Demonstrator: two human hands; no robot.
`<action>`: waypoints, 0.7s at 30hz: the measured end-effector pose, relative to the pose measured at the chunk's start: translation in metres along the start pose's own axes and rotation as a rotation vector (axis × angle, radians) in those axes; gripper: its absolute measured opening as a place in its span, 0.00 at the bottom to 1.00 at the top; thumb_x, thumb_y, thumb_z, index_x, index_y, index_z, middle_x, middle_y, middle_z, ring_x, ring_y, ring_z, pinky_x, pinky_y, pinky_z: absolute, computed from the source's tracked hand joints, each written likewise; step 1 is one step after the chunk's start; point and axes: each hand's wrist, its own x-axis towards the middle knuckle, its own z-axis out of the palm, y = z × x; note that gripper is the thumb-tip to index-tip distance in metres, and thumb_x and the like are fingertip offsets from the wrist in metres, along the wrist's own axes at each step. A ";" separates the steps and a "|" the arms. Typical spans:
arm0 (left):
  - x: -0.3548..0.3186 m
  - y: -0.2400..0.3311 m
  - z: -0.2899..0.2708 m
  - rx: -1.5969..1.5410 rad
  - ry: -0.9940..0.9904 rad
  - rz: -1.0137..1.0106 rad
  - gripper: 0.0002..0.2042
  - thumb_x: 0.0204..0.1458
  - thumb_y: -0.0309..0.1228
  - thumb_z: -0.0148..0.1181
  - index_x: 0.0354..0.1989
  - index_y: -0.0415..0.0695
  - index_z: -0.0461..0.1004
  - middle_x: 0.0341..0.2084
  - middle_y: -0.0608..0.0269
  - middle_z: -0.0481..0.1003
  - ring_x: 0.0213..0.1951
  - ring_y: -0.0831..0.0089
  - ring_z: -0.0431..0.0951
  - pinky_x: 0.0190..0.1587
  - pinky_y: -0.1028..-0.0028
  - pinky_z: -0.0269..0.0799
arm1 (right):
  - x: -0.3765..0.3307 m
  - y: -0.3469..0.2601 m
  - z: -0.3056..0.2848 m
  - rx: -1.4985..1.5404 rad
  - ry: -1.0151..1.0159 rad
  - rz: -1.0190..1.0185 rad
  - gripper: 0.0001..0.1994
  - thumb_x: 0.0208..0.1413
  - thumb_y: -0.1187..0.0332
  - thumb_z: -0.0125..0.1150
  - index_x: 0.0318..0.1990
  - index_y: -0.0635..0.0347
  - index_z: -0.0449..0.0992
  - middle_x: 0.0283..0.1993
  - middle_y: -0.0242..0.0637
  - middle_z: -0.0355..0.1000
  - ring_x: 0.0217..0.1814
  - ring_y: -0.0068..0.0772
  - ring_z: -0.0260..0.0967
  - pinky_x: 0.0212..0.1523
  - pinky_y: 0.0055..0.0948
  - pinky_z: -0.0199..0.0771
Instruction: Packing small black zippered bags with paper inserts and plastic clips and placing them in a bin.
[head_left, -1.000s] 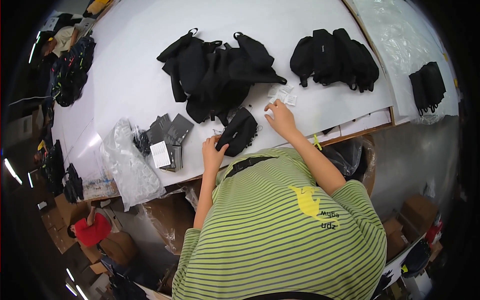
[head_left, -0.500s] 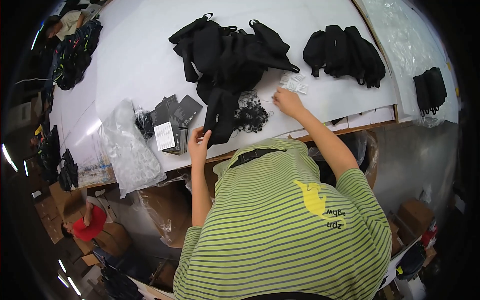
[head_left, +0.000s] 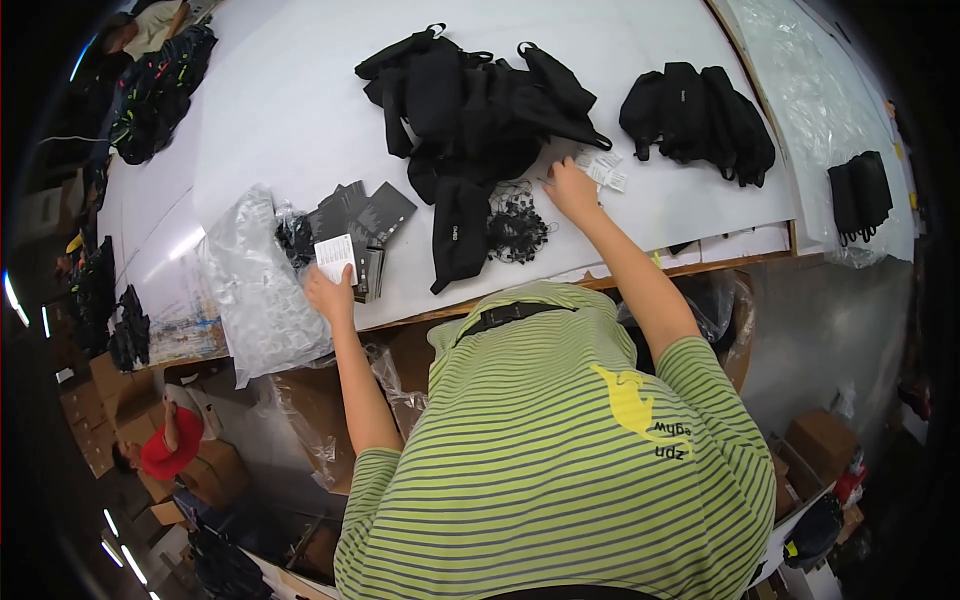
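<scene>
My left hand (head_left: 330,294) has its thumb and fingers on a white printed card (head_left: 335,252), which lies at the front of a fanned pile of dark hang tags (head_left: 362,218). My right hand (head_left: 574,190) is closed in a pinch between a tangle of black strings (head_left: 517,228) and some small white labels (head_left: 606,172); whatever it pinches is too small to make out. Between my hands a black pouch-like fabric piece (head_left: 461,235) rests on the table, touching the larger heap of black fabric bags (head_left: 470,100) behind it.
Left of the tags lies a clear plastic bag (head_left: 250,290) beside a small dark bundle (head_left: 294,238). More black bags (head_left: 690,118) sit to the right, with another black stack (head_left: 860,195) on plastic sheeting. Cardboard boxes stand below the table edge. Another person with a red item (head_left: 172,442) is at lower left.
My left hand has left the black pouch and moved left onto the white card. My right hand stays near the labels, still pinched. The view has shifted slightly.
</scene>
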 end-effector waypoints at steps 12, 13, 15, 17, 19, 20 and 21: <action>-0.012 0.012 0.005 -0.003 0.217 -0.026 0.38 0.41 0.49 0.64 0.59 0.41 0.59 0.50 0.49 0.62 0.50 0.51 0.62 0.53 0.57 0.56 | -0.017 -0.003 -0.028 0.543 -0.190 0.029 0.08 0.47 0.70 0.61 0.33 0.64 0.75 0.25 0.39 0.73 0.29 0.31 0.72 0.30 0.28 0.71; -0.011 0.002 0.012 -0.034 0.217 -0.048 0.37 0.41 0.50 0.64 0.57 0.42 0.61 0.48 0.49 0.63 0.49 0.50 0.63 0.52 0.57 0.57 | -0.021 -0.007 -0.034 0.765 -0.257 0.115 0.08 0.49 0.69 0.61 0.33 0.64 0.75 0.22 0.36 0.73 0.27 0.25 0.72 0.29 0.24 0.70; -0.007 -0.009 0.018 -0.059 0.220 -0.075 0.36 0.41 0.51 0.64 0.56 0.42 0.63 0.47 0.49 0.64 0.49 0.50 0.63 0.51 0.56 0.59 | -0.034 -0.016 -0.043 0.913 -0.257 0.170 0.07 0.50 0.69 0.60 0.32 0.64 0.75 0.21 0.32 0.71 0.25 0.20 0.68 0.27 0.22 0.67; -0.005 -0.007 0.019 -0.124 0.160 -0.077 0.31 0.42 0.48 0.64 0.53 0.44 0.66 0.45 0.50 0.65 0.48 0.50 0.63 0.51 0.56 0.59 | -0.046 -0.019 -0.043 1.060 -0.259 0.232 0.08 0.52 0.68 0.59 0.31 0.65 0.75 0.19 0.28 0.69 0.23 0.14 0.65 0.26 0.19 0.65; -0.004 0.004 0.013 -0.151 0.146 -0.082 0.30 0.42 0.45 0.65 0.53 0.44 0.67 0.44 0.51 0.65 0.48 0.51 0.63 0.51 0.57 0.58 | -0.056 -0.018 -0.040 0.981 -0.144 0.185 0.08 0.53 0.67 0.59 0.31 0.63 0.75 0.17 0.23 0.63 0.20 0.12 0.56 0.23 0.18 0.56; -0.003 0.010 0.009 -0.184 0.131 -0.083 0.29 0.41 0.43 0.65 0.52 0.44 0.67 0.42 0.53 0.65 0.48 0.52 0.63 0.51 0.57 0.58 | -0.061 -0.019 -0.038 0.984 -0.153 0.179 0.08 0.53 0.67 0.59 0.31 0.63 0.75 0.17 0.23 0.63 0.20 0.12 0.56 0.23 0.18 0.56; -0.001 0.009 0.009 -0.187 0.130 -0.122 0.29 0.41 0.44 0.65 0.52 0.45 0.68 0.44 0.52 0.65 0.49 0.52 0.63 0.53 0.58 0.57 | -0.066 -0.021 -0.039 0.993 -0.169 0.190 0.08 0.53 0.67 0.59 0.31 0.63 0.75 0.16 0.22 0.61 0.20 0.12 0.52 0.22 0.17 0.52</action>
